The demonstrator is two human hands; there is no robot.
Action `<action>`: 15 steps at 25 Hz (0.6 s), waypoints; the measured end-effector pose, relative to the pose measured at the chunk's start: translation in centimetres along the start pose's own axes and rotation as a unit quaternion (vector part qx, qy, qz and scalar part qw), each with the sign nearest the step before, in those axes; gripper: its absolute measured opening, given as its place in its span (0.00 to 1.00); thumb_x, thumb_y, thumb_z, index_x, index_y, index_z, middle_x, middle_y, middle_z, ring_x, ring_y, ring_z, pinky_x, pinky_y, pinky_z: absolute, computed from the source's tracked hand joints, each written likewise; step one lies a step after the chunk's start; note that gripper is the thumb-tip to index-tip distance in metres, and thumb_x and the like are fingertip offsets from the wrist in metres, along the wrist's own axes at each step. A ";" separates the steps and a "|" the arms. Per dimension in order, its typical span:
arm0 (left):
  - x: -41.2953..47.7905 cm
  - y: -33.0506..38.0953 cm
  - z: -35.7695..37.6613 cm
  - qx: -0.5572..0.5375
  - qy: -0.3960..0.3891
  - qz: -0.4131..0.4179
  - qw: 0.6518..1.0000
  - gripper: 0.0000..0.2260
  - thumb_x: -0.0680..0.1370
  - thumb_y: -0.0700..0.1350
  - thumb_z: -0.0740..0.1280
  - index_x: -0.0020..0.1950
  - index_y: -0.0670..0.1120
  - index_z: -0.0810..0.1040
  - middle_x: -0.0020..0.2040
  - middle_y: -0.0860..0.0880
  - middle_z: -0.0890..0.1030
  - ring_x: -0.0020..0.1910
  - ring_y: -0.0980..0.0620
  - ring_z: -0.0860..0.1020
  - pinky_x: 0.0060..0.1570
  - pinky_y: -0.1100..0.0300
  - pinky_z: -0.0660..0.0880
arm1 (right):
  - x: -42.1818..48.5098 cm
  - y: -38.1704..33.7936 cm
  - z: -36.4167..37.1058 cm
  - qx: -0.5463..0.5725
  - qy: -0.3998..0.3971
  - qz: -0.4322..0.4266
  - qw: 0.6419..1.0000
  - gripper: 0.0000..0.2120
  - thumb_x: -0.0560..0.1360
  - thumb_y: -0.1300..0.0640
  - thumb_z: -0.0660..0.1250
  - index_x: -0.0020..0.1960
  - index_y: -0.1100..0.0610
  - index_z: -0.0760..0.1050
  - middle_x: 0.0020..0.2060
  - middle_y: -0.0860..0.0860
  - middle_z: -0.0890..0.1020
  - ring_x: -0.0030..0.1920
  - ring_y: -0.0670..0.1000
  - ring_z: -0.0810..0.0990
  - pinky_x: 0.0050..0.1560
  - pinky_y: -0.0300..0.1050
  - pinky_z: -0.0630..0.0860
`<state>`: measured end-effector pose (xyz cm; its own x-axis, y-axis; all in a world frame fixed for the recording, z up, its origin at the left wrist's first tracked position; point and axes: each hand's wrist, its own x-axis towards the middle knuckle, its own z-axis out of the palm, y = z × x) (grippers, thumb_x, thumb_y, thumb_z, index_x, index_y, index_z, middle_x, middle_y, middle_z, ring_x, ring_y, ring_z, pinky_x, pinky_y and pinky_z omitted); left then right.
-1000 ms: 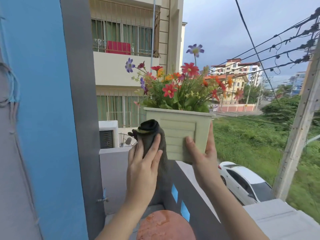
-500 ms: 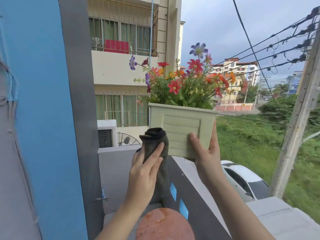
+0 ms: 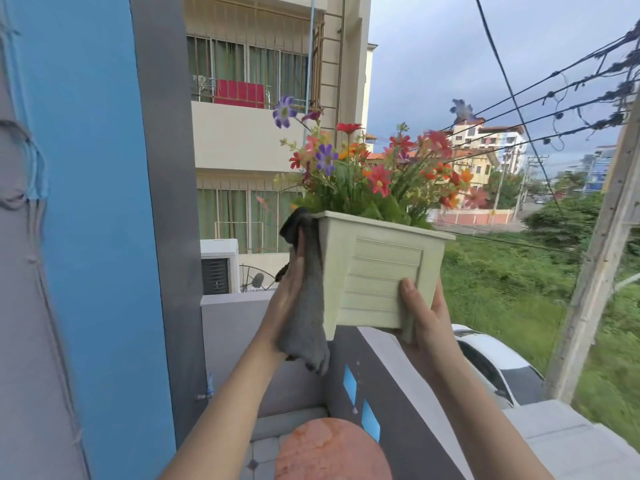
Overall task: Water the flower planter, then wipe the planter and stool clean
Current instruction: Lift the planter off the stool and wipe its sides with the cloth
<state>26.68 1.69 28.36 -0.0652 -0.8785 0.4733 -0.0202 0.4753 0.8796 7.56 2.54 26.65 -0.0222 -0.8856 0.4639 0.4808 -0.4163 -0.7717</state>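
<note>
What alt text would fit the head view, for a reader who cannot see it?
The left hand presses a grey cloth against the side of a planter of flowers, held up by the right hand above a round stool on a balcony.

Blue wall at left, cream apartment block behind, red cloth on its balcony, white car below, overhead wires, utility pole, grass verge.
</note>
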 end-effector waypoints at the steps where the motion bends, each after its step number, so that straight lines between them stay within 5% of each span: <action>1: -0.2 -0.6 -0.2 -0.002 -0.007 0.006 1.000 0.33 0.74 0.66 0.58 0.75 0.53 0.57 0.76 0.45 0.59 0.74 0.48 0.59 0.73 0.52 0.57 | -0.1 -0.1 -0.2 -0.002 -0.003 0.001 1.000 0.29 0.58 0.45 0.82 0.57 0.45 0.78 0.57 0.54 0.83 0.59 0.59 0.80 0.56 0.69 0.76; 7: -2.7 0.4 1.1 0.004 -0.027 0.076 0.997 0.16 0.77 0.61 0.48 0.66 0.71 0.53 0.69 0.75 0.55 0.70 0.74 0.51 0.67 0.76 0.49 | -0.4 -0.2 -0.2 -0.012 0.009 -0.020 1.000 0.38 0.55 0.41 0.82 0.62 0.46 0.74 0.57 0.53 0.83 0.61 0.57 0.80 0.64 0.69 0.70; 12: 1.0 1.5 0.4 0.078 0.075 0.124 0.986 0.18 0.81 0.56 0.48 0.71 0.65 0.49 0.75 0.63 0.52 0.73 0.67 0.51 0.70 0.71 0.49 | -0.9 -0.3 0.2 -0.016 0.002 -0.026 1.000 0.27 0.56 0.40 0.81 0.54 0.42 0.80 0.58 0.55 0.82 0.62 0.61 0.78 0.64 0.71 0.68; 15: 2.2 -0.6 -1.4 0.034 0.074 0.042 0.996 0.24 0.79 0.64 0.49 0.74 0.64 0.53 0.71 0.66 0.62 0.67 0.67 0.65 0.66 0.69 0.60 | -0.8 -0.7 0.0 -0.005 -0.017 -0.021 1.000 0.28 0.56 0.40 0.81 0.54 0.43 0.80 0.56 0.53 0.83 0.60 0.57 0.80 0.63 0.68 0.71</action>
<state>27.92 -0.60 28.94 0.0788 -0.8301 0.5521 -0.0887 0.5457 0.8332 7.23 3.53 26.79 -0.0124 -0.8604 0.5094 0.4707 -0.4545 -0.7562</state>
